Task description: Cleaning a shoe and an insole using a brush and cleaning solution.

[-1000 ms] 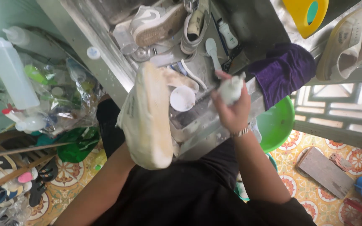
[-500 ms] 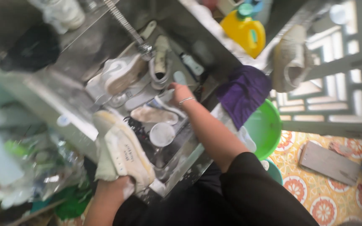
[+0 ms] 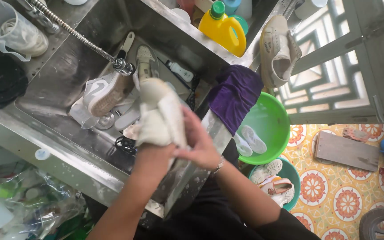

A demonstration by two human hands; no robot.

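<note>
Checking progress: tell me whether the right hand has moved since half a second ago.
Yes. The right hand has come back from deep in the sink toward its near edge, onto the cream shoe.

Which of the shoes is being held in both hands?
The cream shoe over the sink, gripped by both hands; the others lie in the sink, on the ledge or in basins.

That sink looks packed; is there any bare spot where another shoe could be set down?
The steel sink is bare along its upper-left wall, between the hose and the measuring jug. The front rim near the white cap is bare too. Around the grey sneaker and the cream shoe held by both hands, it is crowded.
</note>
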